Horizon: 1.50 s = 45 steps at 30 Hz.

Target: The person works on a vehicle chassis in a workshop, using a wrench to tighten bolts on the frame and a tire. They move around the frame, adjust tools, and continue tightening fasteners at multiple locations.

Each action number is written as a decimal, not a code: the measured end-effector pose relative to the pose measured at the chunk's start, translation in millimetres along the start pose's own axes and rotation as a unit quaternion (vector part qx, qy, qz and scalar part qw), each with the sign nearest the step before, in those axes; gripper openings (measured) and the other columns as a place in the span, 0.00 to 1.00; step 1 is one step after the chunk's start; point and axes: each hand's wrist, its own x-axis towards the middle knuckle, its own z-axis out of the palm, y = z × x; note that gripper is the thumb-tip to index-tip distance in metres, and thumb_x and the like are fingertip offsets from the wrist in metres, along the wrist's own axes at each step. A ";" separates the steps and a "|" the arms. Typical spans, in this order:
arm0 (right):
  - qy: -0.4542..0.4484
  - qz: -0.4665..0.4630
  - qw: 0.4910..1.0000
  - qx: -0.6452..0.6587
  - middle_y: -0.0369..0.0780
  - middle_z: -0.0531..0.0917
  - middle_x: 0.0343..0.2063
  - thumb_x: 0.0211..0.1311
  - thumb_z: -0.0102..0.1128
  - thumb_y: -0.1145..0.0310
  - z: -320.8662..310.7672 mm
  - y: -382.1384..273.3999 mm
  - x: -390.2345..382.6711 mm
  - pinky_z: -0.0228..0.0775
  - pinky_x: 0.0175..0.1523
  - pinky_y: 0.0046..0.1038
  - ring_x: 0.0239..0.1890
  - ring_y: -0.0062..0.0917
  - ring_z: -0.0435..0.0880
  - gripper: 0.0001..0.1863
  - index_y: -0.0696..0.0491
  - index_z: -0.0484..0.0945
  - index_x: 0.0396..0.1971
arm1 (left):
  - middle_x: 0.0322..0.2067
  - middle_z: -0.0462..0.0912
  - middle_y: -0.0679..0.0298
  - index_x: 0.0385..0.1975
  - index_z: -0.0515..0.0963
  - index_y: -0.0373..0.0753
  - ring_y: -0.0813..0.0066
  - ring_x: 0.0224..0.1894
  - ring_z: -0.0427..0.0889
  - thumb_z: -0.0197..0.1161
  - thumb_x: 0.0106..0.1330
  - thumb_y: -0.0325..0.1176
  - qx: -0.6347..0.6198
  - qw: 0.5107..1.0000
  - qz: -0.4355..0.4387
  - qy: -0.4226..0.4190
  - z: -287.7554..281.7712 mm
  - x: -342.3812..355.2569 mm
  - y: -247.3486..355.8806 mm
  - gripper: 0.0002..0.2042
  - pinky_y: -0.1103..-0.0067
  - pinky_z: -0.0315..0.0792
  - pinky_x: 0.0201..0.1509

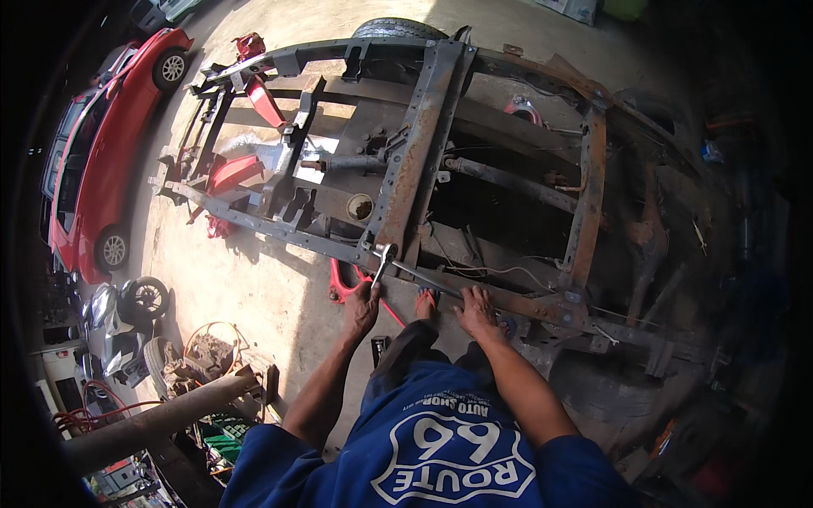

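Observation:
My left hand (362, 309) grips a silver wrench (378, 269), whose head rests at the junction of the near rail and the wide cross member (426, 135) of a rusty vehicle frame. A grey metal bar (423, 278) slants from that junction toward my right hand (477, 315), whose fingers curl over its end beside the rail (542, 305). Below the rail, near my left hand, lies a red metal arm (343, 292) on the concrete. A small pale container (359, 207) sits inside the frame, just beyond the wrench.
A red car (114, 144) and a motorcycle (114, 322) stand at the left. A thick rusty pipe (161, 423), hoses and parts lie at lower left. A tire (394, 27) lies beyond the frame. My sandalled foot (426, 305) is below the rail.

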 end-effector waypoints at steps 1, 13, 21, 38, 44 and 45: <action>0.005 -0.004 1.000 -0.018 0.46 0.72 0.52 0.55 0.67 0.65 9.6 -5.2 9.7 0.67 0.61 0.44 0.60 0.45 0.68 0.25 0.52 0.71 0.52 | 0.25 0.77 0.43 0.33 0.74 0.32 0.45 0.31 0.80 0.53 0.72 0.48 -0.042 0.998 0.011 0.034 -7.9 13.2 -2.7 0.21 0.61 0.70 0.35; -0.171 0.097 0.981 0.004 0.59 0.76 0.51 0.64 0.56 0.55 -14.4 -49.0 20.1 0.69 0.59 0.51 0.55 0.55 0.76 0.23 0.55 0.71 0.53 | 0.37 0.78 0.43 0.35 0.75 0.32 0.39 0.41 0.77 0.60 0.67 0.40 0.004 0.995 0.070 0.077 35.5 193.3 20.7 0.14 0.56 0.70 0.45; -0.108 0.092 0.987 0.071 0.50 0.85 0.31 0.65 0.57 0.52 -65.0 -73.7 -56.2 0.75 0.45 0.48 0.38 0.49 0.84 0.17 0.49 0.78 0.42 | 0.38 0.78 0.42 0.36 0.74 0.31 0.40 0.44 0.76 0.62 0.62 0.36 -0.022 0.988 0.112 0.100 82.5 251.2 22.4 0.13 0.55 0.69 0.49; 0.169 0.310 0.901 0.254 0.39 0.75 0.16 0.64 0.63 0.59 -88.7 -52.4 -170.4 0.67 0.26 0.31 0.17 0.24 0.74 0.15 0.58 0.79 0.30 | 0.37 0.83 0.50 0.60 0.67 0.36 0.64 0.39 0.84 0.64 0.68 0.46 -0.205 0.940 0.159 -0.222 63.7 116.8 102.4 0.27 0.70 0.75 0.44; 0.393 0.177 0.711 0.555 0.30 0.70 0.19 0.72 0.55 0.62 -104.2 -73.1 -66.5 0.60 0.26 0.20 0.20 0.13 0.65 0.13 0.52 0.71 0.28 | 0.50 0.80 0.48 0.68 0.58 0.38 0.60 0.56 0.79 0.54 0.73 0.46 -0.340 0.739 0.025 -0.581 90.5 -20.4 145.1 0.29 0.70 0.68 0.62; 0.412 0.164 0.697 0.563 0.30 0.70 0.19 0.73 0.54 0.61 -108.8 -75.8 -61.2 0.61 0.26 0.20 0.21 0.13 0.66 0.13 0.52 0.72 0.29 | 0.50 0.80 0.47 0.69 0.57 0.38 0.59 0.56 0.79 0.53 0.74 0.45 -0.360 0.756 0.011 -0.547 89.6 -27.8 150.1 0.29 0.70 0.68 0.62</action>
